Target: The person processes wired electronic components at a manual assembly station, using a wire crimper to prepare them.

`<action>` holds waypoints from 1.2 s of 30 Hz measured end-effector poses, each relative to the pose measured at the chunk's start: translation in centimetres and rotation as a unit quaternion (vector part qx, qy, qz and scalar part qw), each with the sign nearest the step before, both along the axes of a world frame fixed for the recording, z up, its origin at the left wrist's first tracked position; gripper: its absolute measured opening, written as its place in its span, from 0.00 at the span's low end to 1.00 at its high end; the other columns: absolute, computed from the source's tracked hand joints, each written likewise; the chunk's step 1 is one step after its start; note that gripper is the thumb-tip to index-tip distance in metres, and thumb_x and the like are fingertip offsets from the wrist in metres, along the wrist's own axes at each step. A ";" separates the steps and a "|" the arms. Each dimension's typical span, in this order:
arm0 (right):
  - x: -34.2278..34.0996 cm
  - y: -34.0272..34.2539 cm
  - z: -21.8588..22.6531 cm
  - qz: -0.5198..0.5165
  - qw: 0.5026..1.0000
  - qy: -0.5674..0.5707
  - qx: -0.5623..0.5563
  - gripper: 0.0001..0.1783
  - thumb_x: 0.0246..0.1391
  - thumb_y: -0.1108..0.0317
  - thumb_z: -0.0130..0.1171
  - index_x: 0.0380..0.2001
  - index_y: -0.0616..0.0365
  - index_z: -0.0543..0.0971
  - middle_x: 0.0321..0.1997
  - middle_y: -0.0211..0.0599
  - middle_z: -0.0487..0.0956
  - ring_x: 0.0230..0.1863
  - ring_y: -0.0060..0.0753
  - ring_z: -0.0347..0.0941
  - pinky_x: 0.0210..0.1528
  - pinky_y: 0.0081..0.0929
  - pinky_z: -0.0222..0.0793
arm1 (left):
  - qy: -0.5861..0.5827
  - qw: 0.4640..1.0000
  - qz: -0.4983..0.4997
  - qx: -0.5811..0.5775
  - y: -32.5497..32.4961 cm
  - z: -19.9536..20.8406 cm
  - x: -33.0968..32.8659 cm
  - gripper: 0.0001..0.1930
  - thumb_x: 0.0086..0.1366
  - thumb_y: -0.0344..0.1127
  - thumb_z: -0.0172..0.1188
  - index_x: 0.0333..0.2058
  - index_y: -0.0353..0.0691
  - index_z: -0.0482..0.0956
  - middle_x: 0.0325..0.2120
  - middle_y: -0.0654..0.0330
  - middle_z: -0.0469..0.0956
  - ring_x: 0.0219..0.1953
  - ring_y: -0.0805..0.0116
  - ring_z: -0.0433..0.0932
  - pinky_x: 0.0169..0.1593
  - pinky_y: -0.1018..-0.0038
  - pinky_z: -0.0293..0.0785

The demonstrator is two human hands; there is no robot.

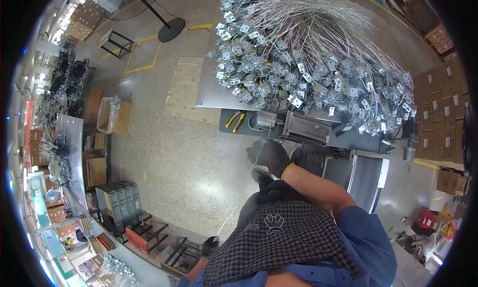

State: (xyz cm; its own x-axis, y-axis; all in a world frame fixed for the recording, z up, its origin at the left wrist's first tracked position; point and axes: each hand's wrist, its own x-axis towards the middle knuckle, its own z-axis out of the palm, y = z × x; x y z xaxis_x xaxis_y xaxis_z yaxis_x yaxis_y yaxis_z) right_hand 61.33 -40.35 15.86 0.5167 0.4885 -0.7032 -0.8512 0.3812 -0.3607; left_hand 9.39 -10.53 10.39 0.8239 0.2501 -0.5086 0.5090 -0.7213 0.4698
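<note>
The thin white wire (pixel 225 224) lay at 1 o'clock from the left hand (pixel 210 247), its visible long axis running from 7 to 1 o'clock. The left grip was narrow, with the fingers curled on the wire. The right hand (pixel 272 155) was at about 2 o'clock from the left hand, well apart, and blurred. A pale strand (pixel 257 158) crossed its fingers; whether it was the same wire, or whether the right grip was closed, could not be told. The right hand was the nearer to the metal fixture (pixel 306 128), which lay at 2 o'clock from it on the desk (pixel 358 142), long axis approximately 9 to 3 o'clock. The fixture's cylinder (pixel 267 119) was at 12 o'clock from that hand, and the yellow-and-black pliers (pixel 239 122) between 10 and 11 o'clock.
</note>
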 end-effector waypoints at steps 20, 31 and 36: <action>0.4 -5.6 7.4 0.012 0.587 -0.648 -0.484 0.23 0.57 0.68 0.61 0.57 0.56 0.76 0.53 0.49 0.81 0.52 0.55 0.79 0.55 0.46 0.74 | -0.150 0.947 0.095 -0.268 -19.0 4.8 47.6 0.21 0.72 0.36 0.53 0.59 0.33 0.75 0.29 0.51 0.84 0.32 0.64 0.82 0.39 0.68 0.77; 9.1 -2.3 7.3 0.157 0.591 -0.694 -0.379 0.41 0.54 0.61 0.67 0.68 0.57 0.63 0.66 0.53 0.72 0.65 0.58 0.71 0.63 0.45 0.70 | -0.197 0.846 0.262 -0.421 -18.3 7.0 48.5 0.16 0.74 0.45 0.52 0.49 0.40 0.79 0.26 0.62 0.79 0.21 0.78 0.72 0.24 0.76 0.67; 4.3 -2.3 8.7 0.008 0.648 -0.692 -0.320 0.37 0.57 0.59 0.66 0.66 0.61 0.66 0.62 0.54 0.73 0.61 0.53 0.73 0.61 0.41 0.70 | -0.084 0.833 0.229 -0.497 -18.5 14.2 45.0 0.19 0.68 0.40 0.62 0.54 0.39 0.75 0.38 0.50 0.82 0.28 0.61 0.83 0.31 0.67 0.79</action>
